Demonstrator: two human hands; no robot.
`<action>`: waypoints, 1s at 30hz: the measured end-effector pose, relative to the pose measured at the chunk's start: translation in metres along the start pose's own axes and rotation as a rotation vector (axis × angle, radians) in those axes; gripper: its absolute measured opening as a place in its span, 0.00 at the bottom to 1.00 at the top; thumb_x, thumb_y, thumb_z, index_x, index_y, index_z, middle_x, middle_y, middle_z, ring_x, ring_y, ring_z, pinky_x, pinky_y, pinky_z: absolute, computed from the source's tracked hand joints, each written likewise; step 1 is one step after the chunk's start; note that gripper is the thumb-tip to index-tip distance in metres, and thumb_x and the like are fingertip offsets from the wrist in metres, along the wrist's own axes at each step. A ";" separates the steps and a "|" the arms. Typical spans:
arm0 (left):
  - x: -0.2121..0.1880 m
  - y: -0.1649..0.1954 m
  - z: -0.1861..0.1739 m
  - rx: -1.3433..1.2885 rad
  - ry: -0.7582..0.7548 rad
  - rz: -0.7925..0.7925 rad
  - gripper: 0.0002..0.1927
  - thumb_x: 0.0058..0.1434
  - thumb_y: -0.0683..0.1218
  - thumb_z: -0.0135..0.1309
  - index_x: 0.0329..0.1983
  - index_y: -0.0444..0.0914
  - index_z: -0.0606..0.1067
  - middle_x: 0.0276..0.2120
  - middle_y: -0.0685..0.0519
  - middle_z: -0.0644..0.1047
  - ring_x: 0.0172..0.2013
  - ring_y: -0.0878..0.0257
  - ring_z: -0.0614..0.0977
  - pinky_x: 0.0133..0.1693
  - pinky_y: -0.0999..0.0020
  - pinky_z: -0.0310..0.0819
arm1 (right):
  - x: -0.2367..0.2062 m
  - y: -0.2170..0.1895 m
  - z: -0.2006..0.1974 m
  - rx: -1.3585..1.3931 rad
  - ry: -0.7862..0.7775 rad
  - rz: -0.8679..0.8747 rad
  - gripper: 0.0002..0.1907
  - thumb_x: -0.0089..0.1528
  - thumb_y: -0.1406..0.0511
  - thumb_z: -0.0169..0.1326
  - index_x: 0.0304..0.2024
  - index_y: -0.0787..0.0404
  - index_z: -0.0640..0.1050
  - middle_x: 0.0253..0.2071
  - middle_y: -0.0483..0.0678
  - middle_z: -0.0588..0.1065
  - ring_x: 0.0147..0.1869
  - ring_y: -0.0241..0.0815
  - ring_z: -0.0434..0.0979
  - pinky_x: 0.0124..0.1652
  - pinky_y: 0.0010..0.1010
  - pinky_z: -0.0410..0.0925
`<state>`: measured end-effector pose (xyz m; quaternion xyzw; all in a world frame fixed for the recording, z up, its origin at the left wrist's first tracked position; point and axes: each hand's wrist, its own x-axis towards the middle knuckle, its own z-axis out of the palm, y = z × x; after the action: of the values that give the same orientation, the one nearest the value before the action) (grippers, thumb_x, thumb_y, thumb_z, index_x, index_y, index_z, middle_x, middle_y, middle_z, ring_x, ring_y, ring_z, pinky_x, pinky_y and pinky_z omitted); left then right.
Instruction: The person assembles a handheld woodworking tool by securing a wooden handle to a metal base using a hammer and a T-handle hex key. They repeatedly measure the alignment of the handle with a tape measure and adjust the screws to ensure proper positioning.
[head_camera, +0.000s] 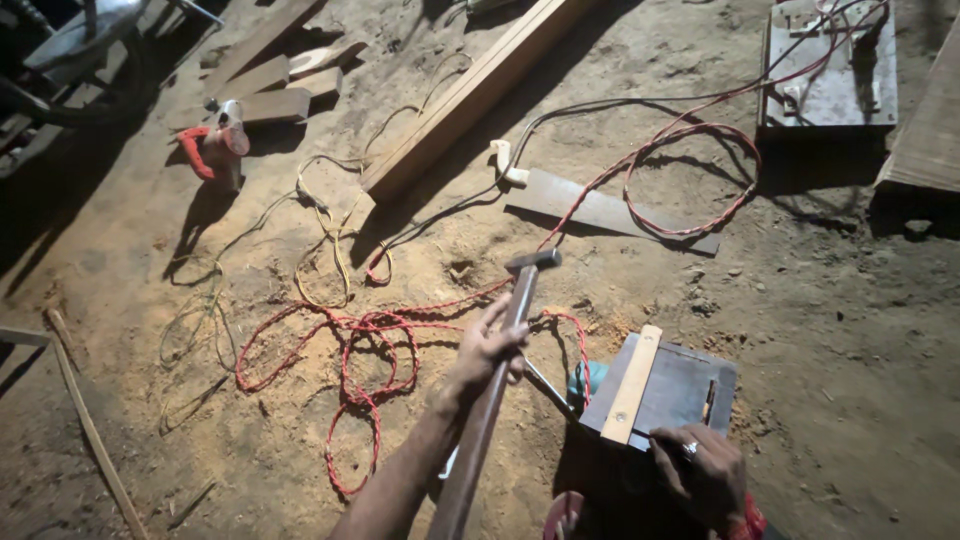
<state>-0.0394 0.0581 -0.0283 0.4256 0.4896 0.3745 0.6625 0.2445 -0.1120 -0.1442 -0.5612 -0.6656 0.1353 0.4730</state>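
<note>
Closest in, at about five o'clock, the person's right hand (703, 472) lies flat on the near edge of a dark square board (678, 385), fingers spread and gripping nothing, a ring on one finger. A pale wooden strip (632, 383) lies lengthwise across the board's left part, with a pencil-like stick near its right edge. At six o'clock the left hand (487, 350) is wrapped tight around the hammer (497, 385). The hammer has a long, brown, worn shaft running up toward twelve o'clock, and its dark metal head hangs over the ground near the middle of the scene. Beneath is bare, sandy earth strewn with sawdust, lit hard from above and falling dark at the edges. A twisted red cable (370, 350) loops at seven o'clock, a handsaw (590, 205) lies at one o'clock, a long timber beam (470, 95) points to twelve, and a red power tool (215, 150) sits at ten o'clock.
</note>
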 end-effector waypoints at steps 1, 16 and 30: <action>0.001 0.005 0.000 0.001 -0.020 0.025 0.46 0.58 0.45 0.61 0.77 0.35 0.54 0.30 0.47 0.77 0.18 0.66 0.78 0.17 0.70 0.75 | -0.001 0.000 0.000 -0.004 0.007 0.005 0.08 0.52 0.67 0.65 0.34 0.56 0.81 0.29 0.46 0.79 0.31 0.46 0.80 0.31 0.34 0.71; -0.006 0.061 0.012 0.069 0.038 0.001 0.48 0.55 0.45 0.60 0.76 0.37 0.52 0.29 0.45 0.80 0.16 0.68 0.76 0.16 0.74 0.70 | 0.005 -0.006 -0.007 -0.026 -0.065 0.006 0.08 0.53 0.64 0.64 0.35 0.55 0.82 0.30 0.44 0.79 0.31 0.45 0.80 0.31 0.34 0.71; -0.030 0.070 0.010 0.149 -0.012 -0.051 0.42 0.57 0.43 0.59 0.76 0.43 0.59 0.33 0.48 0.76 0.17 0.68 0.74 0.17 0.72 0.70 | 0.015 -0.019 -0.015 0.007 -0.100 -0.008 0.07 0.54 0.64 0.63 0.36 0.55 0.82 0.28 0.47 0.78 0.31 0.48 0.79 0.31 0.36 0.70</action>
<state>-0.0429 0.0537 0.0484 0.4633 0.5230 0.3174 0.6412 0.2460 -0.1109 -0.1160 -0.5494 -0.6901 0.1638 0.4417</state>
